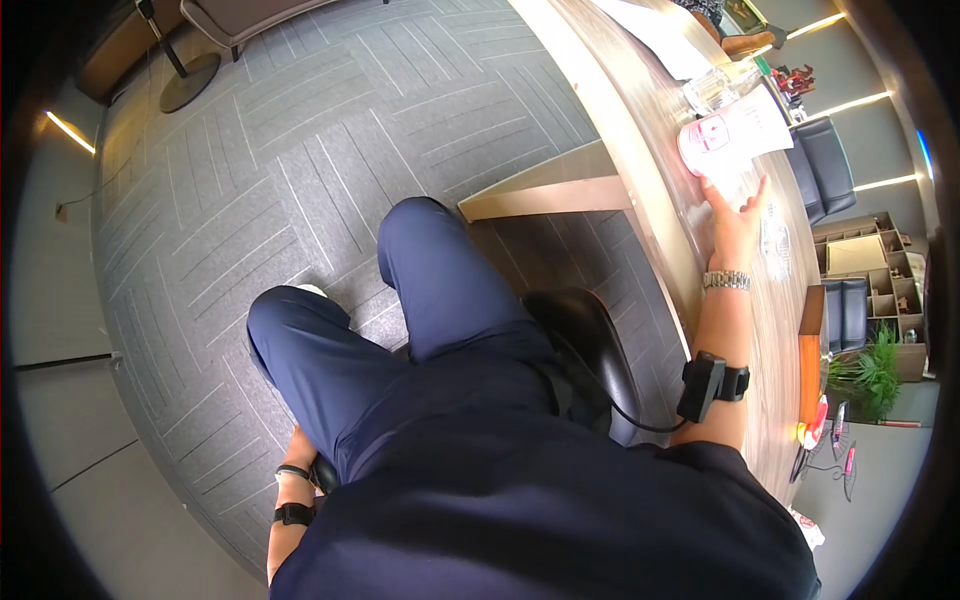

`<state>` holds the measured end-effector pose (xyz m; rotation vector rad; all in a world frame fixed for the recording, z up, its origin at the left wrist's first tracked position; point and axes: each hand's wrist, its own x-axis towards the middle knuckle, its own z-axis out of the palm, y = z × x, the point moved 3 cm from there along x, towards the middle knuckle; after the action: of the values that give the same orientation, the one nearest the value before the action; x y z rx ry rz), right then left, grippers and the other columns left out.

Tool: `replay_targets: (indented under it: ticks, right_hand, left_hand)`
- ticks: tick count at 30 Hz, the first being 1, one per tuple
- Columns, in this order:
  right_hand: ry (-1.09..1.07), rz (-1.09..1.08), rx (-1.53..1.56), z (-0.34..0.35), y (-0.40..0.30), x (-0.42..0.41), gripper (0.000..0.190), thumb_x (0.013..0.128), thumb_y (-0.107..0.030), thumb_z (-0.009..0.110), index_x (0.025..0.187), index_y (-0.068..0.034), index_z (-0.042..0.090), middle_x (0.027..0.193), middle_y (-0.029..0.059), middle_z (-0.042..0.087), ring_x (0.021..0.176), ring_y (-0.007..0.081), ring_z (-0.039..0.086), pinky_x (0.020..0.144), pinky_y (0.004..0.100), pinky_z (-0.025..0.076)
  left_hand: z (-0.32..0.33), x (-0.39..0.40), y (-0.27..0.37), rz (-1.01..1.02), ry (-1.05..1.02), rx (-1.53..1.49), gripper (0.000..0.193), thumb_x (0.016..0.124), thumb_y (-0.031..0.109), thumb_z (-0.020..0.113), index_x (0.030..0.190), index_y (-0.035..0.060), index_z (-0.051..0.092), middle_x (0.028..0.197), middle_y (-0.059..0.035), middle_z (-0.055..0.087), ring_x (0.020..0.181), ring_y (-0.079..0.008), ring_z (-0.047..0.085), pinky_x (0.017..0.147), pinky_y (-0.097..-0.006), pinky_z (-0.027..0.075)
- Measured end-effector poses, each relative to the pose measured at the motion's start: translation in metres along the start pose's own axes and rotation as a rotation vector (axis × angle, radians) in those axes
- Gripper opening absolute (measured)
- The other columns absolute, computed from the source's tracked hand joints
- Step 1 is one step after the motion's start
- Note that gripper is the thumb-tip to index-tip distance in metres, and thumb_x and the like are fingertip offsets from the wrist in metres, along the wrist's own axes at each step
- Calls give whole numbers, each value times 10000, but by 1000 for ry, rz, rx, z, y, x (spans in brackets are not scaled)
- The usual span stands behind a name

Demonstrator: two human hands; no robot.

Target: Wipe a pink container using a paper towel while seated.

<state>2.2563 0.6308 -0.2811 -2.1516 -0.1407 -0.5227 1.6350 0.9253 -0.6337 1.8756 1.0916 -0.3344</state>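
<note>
My right hand (736, 217), with a metal watch at its wrist, reaches over the wood-grain table (772, 345) at the right. Its fingers are spread, and one fingertip is at the lower edge of a white and pink container (731, 133); whether it touches cannot be told. Behind that container is a clear glass vessel (709, 91). Another clear, ribbed item (775, 244) lies beside my hand. My left hand (301, 448) is low beside my left thigh, its fingers mostly hidden by the leg and a dark seat part. Black bands circle both forearms.
A black chair (600, 337) stands between my body and the table, whose slanted leg (547, 196) meets the grey carpet. White paper (660, 37) lies at the table's far end. Beyond the table are dark chairs (821, 169), a shelf unit (892, 277) and a green plant (876, 379).
</note>
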Motion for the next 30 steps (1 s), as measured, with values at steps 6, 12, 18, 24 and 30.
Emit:
replay_targets:
  ticks: [6,12,18,24,30]
  right_hand:
    - [88,-603,174,-5,-67,-80,422,920,-87,691,1317,-26,562,1285,147,607,1169,240,572,1017,388,423]
    - [-1074,-739,-363,85,-22,-177,564,882,-243,699,1380,-54,512,1379,196,546,1281,370,495,1081,442,402]
    - [-1520,-221,-1146,135,115,-172,884,765,-467,809,1429,-24,430,1348,243,571,1261,406,547,1053,483,449]
    - [-1889,-181,-1261,205,148,-188,916,698,-501,854,1335,50,495,1350,268,576,1267,382,562,1041,428,468]
    - [-2087,9,-1303,219,219,-195,926,627,-339,935,1319,66,472,1316,278,593,1258,371,571,1029,429,474]
  left_hand:
    - [10,7,-36,-17,23,6,419,938,207,525,1279,-27,595,1293,-284,602,1247,-431,543,1030,-447,458]
    - [-8,-29,29,-119,23,-78,426,961,187,483,1319,-31,564,1303,-282,598,1233,-420,569,1012,-429,464]
    - [-15,-96,62,-286,27,-449,718,854,76,599,1521,64,334,1335,-223,610,1199,-349,617,1010,-382,471]
    - [-4,-114,72,-266,155,-479,1059,685,-46,663,1587,126,138,1419,-201,546,1284,-312,558,1052,-364,449]
    - [-11,-95,79,-638,-2,-387,769,662,172,812,1354,75,492,1164,-215,672,1100,-351,661,943,-408,512]
